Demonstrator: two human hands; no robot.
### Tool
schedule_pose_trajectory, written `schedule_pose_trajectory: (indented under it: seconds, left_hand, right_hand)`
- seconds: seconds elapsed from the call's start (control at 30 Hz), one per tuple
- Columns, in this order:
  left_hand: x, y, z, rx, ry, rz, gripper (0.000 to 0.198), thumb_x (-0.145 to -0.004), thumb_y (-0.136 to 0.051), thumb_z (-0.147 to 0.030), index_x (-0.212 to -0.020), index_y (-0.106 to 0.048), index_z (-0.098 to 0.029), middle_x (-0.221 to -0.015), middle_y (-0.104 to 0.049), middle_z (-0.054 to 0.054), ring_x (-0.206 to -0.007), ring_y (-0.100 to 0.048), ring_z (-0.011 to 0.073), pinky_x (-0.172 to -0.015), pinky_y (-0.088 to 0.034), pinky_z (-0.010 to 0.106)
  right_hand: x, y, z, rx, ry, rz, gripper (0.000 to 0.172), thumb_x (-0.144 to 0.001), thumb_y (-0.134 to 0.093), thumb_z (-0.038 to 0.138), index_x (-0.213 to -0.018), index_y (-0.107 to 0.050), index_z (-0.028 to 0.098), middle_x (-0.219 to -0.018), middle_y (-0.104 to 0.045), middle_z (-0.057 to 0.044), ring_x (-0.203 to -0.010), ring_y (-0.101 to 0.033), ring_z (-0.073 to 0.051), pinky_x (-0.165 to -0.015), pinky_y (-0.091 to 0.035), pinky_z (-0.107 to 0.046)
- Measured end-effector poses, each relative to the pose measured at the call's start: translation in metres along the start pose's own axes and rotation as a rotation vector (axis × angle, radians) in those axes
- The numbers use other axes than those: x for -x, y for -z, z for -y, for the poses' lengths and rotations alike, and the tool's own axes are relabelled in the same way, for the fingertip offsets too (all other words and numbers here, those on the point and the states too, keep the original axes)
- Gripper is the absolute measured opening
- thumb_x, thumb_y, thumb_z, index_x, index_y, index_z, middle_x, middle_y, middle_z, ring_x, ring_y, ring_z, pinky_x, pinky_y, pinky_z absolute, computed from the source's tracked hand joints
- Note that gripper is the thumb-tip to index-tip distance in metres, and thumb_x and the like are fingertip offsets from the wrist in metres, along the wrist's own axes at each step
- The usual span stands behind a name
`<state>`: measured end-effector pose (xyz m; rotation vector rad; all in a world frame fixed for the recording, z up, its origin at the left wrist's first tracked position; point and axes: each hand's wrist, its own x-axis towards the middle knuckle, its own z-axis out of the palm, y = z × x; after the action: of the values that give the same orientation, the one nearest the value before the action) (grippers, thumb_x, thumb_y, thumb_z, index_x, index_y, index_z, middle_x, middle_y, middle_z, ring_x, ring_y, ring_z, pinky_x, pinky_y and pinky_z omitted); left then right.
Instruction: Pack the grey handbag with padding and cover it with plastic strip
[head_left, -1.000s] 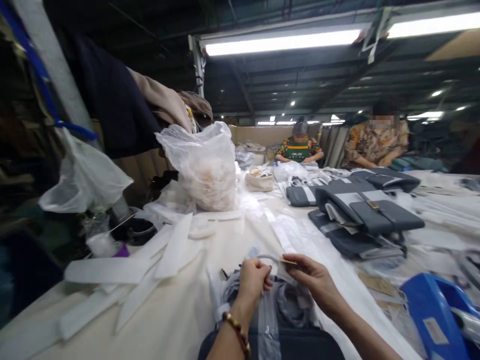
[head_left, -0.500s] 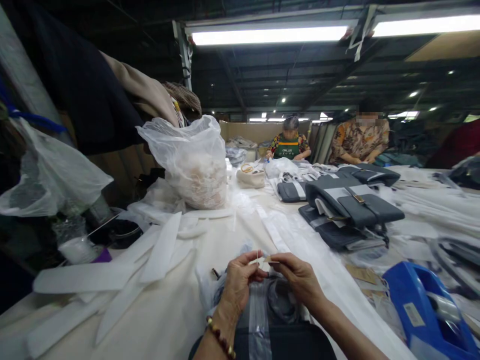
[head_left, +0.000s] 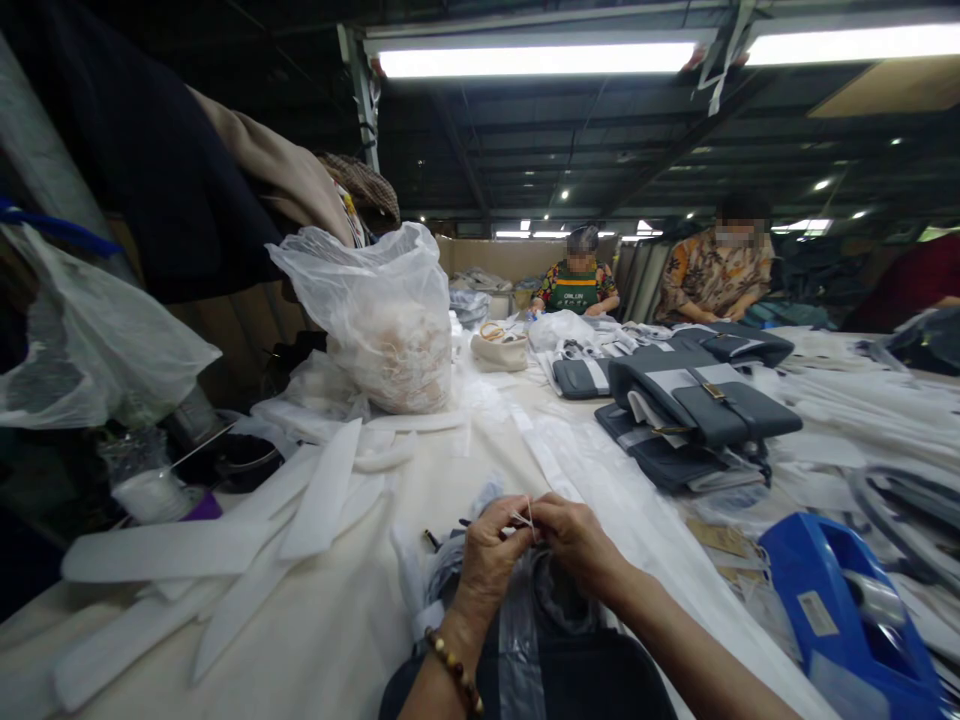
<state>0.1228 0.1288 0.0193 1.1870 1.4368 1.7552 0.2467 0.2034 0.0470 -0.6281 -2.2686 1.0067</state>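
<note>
My left hand [head_left: 491, 550], with a beaded bracelet on its wrist, pinches a thin white string [head_left: 530, 515]. The fingertips of my right hand [head_left: 577, 540] are closed on the same string, almost touching the left ones. Below both hands lies a dark bag [head_left: 585, 675], with a clear tape strip [head_left: 519, 640] running down its middle. Grey wrapped coils [head_left: 566, 595], perhaps the bag's strap, rest on top of it, partly hidden by my hands.
White foam-like strips [head_left: 172, 550] lie on the left, before a clear plastic bag of scraps [head_left: 405, 350]. A blue tape dispenser [head_left: 832, 600] and stacked dark bags [head_left: 697, 400] stand at the right. Two co-workers [head_left: 576, 285] [head_left: 716, 275] are across the table.
My hands have come closer together at the fingertips. The small flat tan piece seen in my right fingers before is now hidden, and the string shows between both hands.
</note>
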Motion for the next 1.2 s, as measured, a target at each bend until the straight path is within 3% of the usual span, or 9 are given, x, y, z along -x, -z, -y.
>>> schedule_pose_trajectory:
  seconds: [0.17,0.27,0.53,0.63,0.77,0.9,0.97,1.07,1.2]
  left_hand:
    - [-0.001,-0.002,0.012,-0.14,-0.184,-0.054,0.029,-0.072,-0.062,-0.016,-0.099,-0.072,-0.02,-0.101,-0.072,0.006,-0.095,-0.066,0.0217,-0.091,-0.052,0.036]
    - [0.0,-0.004,0.015,-0.207,-0.295,-0.074,0.023,-0.077,-0.056,-0.016,-0.093,-0.073,-0.022,-0.096,-0.073,0.005,-0.092,-0.068,0.0208,-0.088,-0.054,0.035]
    - [0.003,-0.001,0.016,-0.332,-0.442,-0.184,0.02,-0.082,-0.051,-0.011,-0.085,-0.069,-0.019,-0.086,-0.073,0.004,-0.08,-0.069,0.0173,-0.076,-0.058,0.03]
    - [0.006,0.002,0.013,-0.37,-0.478,-0.242,0.016,-0.084,-0.053,-0.012,-0.088,-0.067,-0.018,-0.083,-0.07,0.004,-0.075,-0.067,0.016,-0.069,-0.058,0.027]
    - [0.011,0.002,0.007,-0.393,-0.599,-0.254,0.016,-0.087,-0.051,-0.011,-0.091,-0.064,-0.019,-0.084,-0.067,0.003,-0.076,-0.065,0.0144,-0.067,-0.057,0.025]
    - [0.015,-0.004,0.006,-0.4,-0.745,-0.189,0.02,-0.087,-0.049,-0.01,-0.097,-0.062,-0.022,-0.091,-0.067,0.004,-0.086,-0.066,0.0152,-0.077,-0.057,0.027]
    - [0.016,-0.008,0.011,-0.397,-0.661,-0.203,0.029,-0.086,-0.051,-0.011,-0.113,-0.053,-0.021,-0.099,-0.066,0.006,-0.082,-0.066,0.0144,-0.074,-0.057,0.027]
    - [0.015,-0.013,0.02,-0.542,-0.327,-0.172,0.044,-0.084,-0.046,-0.009,-0.127,-0.037,-0.014,-0.104,-0.064,0.012,-0.076,-0.066,0.0153,-0.072,-0.057,0.029]
    - [0.011,-0.015,0.03,-0.747,-0.144,-0.01,0.037,-0.075,-0.042,-0.003,-0.108,-0.055,-0.013,-0.098,-0.066,0.014,-0.097,-0.063,0.025,-0.087,-0.052,0.039]
  right_hand:
    - [0.004,0.011,0.019,-0.308,-0.123,0.125,0.032,-0.067,-0.05,0.021,-0.093,-0.07,0.019,-0.096,-0.07,-0.004,-0.097,-0.061,-0.021,-0.088,-0.044,-0.032]
    - [0.005,0.008,0.028,-0.514,-0.332,0.052,0.024,-0.065,-0.062,0.034,-0.08,-0.067,0.016,-0.081,-0.068,-0.003,-0.082,-0.062,-0.019,-0.081,-0.047,-0.032]
    - [-0.007,0.022,0.023,-0.18,-0.526,-0.14,0.009,-0.074,-0.052,0.023,-0.068,-0.05,0.018,-0.071,-0.062,-0.005,-0.068,-0.064,-0.02,-0.062,-0.048,-0.032]
    - [-0.007,0.029,0.02,0.094,-0.476,-0.252,0.007,-0.072,-0.051,0.01,-0.07,-0.054,0.016,-0.088,-0.06,-0.012,-0.084,-0.062,-0.026,-0.076,-0.045,-0.039]
    - [0.001,0.024,0.024,0.267,-0.258,-0.19,0.043,-0.066,-0.051,0.001,-0.102,-0.063,0.02,-0.114,-0.055,-0.01,-0.102,-0.056,-0.025,-0.09,-0.039,-0.037]
    - [-0.003,0.019,0.017,0.212,-0.064,-0.012,0.028,-0.067,-0.055,0.011,-0.086,-0.071,0.024,-0.091,-0.064,-0.003,-0.083,-0.059,-0.017,-0.077,-0.042,-0.028]
    - [-0.012,0.021,0.005,0.138,-0.108,-0.021,0.017,-0.07,-0.055,0.018,-0.074,-0.071,0.023,-0.076,-0.065,-0.002,-0.074,-0.059,-0.017,-0.071,-0.042,-0.027]
    - [-0.028,0.031,-0.018,0.037,-0.215,-0.09,0.018,-0.073,-0.055,0.029,-0.071,-0.07,0.019,-0.067,-0.066,-0.002,-0.069,-0.059,-0.017,-0.068,-0.043,-0.028]
    - [-0.039,0.039,-0.05,-0.053,-0.399,-0.156,0.02,-0.075,-0.057,0.03,-0.07,-0.066,0.013,-0.061,-0.063,-0.002,-0.056,-0.055,-0.013,-0.058,-0.042,-0.026]
